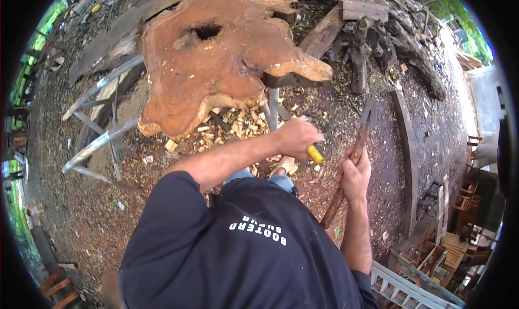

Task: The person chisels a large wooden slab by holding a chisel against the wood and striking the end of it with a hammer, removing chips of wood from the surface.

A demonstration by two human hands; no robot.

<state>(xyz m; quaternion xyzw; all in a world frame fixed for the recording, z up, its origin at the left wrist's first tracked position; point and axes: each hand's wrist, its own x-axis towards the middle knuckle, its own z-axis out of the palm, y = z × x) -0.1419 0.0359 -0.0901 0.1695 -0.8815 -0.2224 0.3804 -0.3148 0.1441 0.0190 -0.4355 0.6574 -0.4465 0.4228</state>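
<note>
My left hand (297, 140) is closed around a tool whose yellow handle (315, 154) sticks out on its right side; the rest of that tool is hidden. To its right, my right hand (355, 175) wraps round the shaft of a wooden-handled tool (361, 139). This shaft slants from beside my body up and away, ending in a grey, notched metal head (369, 112). The two hands are apart. Beyond my left hand lies a big irregular wooden slab (216, 55), reddish brown with a dark hole, raised on a metal frame (102, 144).
Pale wood chips (246, 126) litter the ground under the slab's near edge. A gnarled stump (362, 55) and a short beam (363, 10) stand at the far right. A long plank (405, 158) lies on the right, with wooden furniture pieces (454, 247) and a ladder (405, 290) nearer.
</note>
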